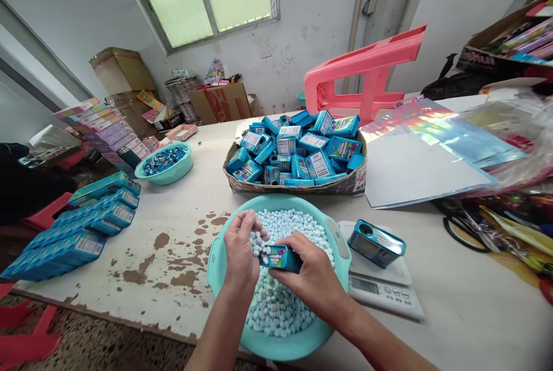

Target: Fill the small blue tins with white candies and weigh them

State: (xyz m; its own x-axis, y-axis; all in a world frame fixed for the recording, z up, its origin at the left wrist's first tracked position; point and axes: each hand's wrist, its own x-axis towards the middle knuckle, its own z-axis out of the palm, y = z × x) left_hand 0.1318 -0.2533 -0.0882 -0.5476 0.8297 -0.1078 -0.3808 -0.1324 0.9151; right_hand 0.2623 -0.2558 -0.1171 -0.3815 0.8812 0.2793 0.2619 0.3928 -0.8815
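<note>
My left hand [242,247] is cupped around several pale blue candies [258,244], held against the open end of a small blue tin [280,258]. Its fingers are curled. My right hand [313,273] grips that tin, which lies on its side with its label facing me. Both hands are over a turquoise basin [220,267] filled with the same pale candies. To the right, another blue tin [377,242] with a round hole in its end lies on a white digital scale [384,293]. The digits on the scale's display are too faint to read.
Behind the basin stands a cardboard tray [298,186] heaped with blue tins. At left are a smaller turquoise bowl [184,169] of shiny blue pieces and rows of blue boxes [82,233]. A pink stool [367,71] and plastic sheets [423,169] are at the back right. A dark sleeve shows far left.
</note>
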